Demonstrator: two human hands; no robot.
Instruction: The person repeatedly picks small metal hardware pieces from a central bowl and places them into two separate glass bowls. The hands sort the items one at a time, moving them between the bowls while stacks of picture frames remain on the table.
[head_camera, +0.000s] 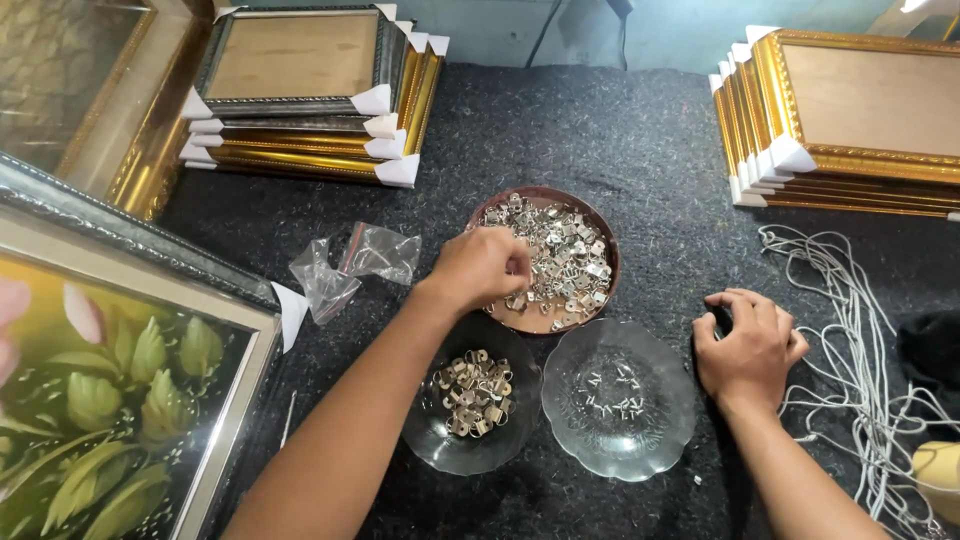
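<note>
My left hand (482, 265) reaches into a brown round dish (604, 232) heaped with small silver metal clips (565, 258), its fingers pinched among them. Whether it holds a clip is hidden by the fingers. In front of the dish stand two clear glass bowls: the left bowl (425, 440) holds several sorted clips (475, 392), the right bowl (660, 420) holds a few tiny metal pieces (615, 392). My right hand (746, 345) rests curled on the dark felt table (640, 150), to the right of the bowls, with nothing visible in it.
Stacks of gilded picture frames with white corner guards sit at the back left (310, 95) and back right (850, 120). A framed flower painting (110, 390) lies at the left. Crumpled clear plastic bags (350, 265) lie nearby. White cords (850, 340) spread out at the right.
</note>
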